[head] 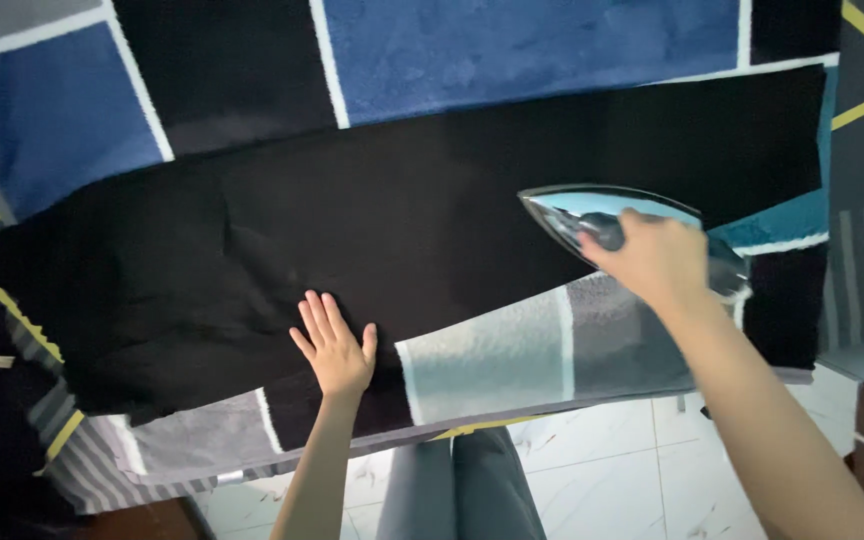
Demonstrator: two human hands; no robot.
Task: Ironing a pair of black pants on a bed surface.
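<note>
Under your left hand (335, 352) lies the black cloth (372, 230), spread flat across the rug (512, 45); that hand rests palm down on the cloth's near edge, fingers straight and slightly fanned, grasping nothing; your right hand (655, 257) is clenched around the handle of the iron (592, 215), knuckles up; the iron sits on the cloth's near right part, its pointed tip aimed toward your left hand and its shiny blue body showing ahead of your fingers; the two hands are well apart, with bare cloth between them; the cloth shows creases to the left of your left hand and looks smoother between the hands; the rug beneath has blue, black, grey and teal blocks parted by white and yellow lines, and its near edge hangs just below your left wrist; white floor tiles (612, 480) show below your right forearm; grey trouser legs (457, 490) appear between your two forearms.
</note>
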